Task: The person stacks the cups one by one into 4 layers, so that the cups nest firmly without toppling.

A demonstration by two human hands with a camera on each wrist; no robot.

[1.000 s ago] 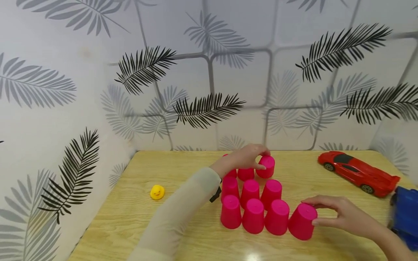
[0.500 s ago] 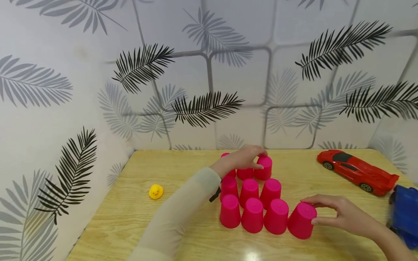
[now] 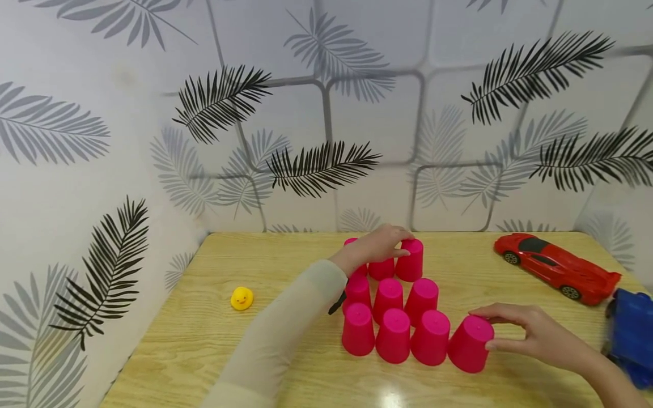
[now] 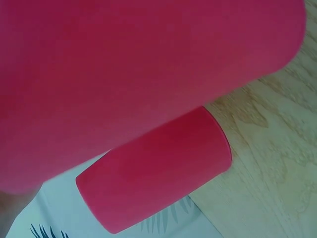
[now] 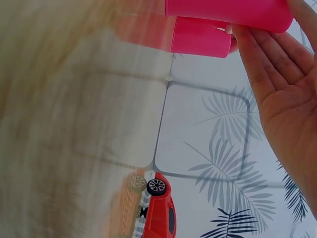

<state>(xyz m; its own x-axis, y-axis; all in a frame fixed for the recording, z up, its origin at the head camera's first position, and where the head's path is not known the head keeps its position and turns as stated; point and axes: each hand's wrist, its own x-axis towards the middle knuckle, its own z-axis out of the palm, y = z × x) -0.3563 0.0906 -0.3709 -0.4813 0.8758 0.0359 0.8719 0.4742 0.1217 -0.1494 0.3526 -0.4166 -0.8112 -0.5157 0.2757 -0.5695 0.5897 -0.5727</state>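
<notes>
Upside-down pink plastic cups stand in three close rows on the wooden table. At the back row's right end, my left hand (image 3: 384, 245) holds a cup (image 3: 411, 265) between thumb and fingers near its top. Its forearm partly covers the back row's other cups. My right hand (image 3: 530, 335) grips the front row's rightmost cup (image 3: 470, 347) from the right, thumb on the near side and fingers behind. In the left wrist view one cup (image 4: 148, 69) fills the upper part, with another cup (image 4: 158, 171) beyond it. The right wrist view shows the held cup (image 5: 233, 11) against my fingers (image 5: 270, 59).
A yellow rubber duck (image 3: 242, 298) sits on the left of the table (image 3: 189, 345). Toward the back right stands a red toy car (image 3: 556, 267), with a blue toy vehicle (image 3: 632, 337) at the right edge. A leaf-patterned wall (image 3: 374, 124) rises behind.
The cup in my left hand has shifted slightly left toward its neighbour and stands straighter. My right hand and its cup have stayed put. The head view has drifted a little.
</notes>
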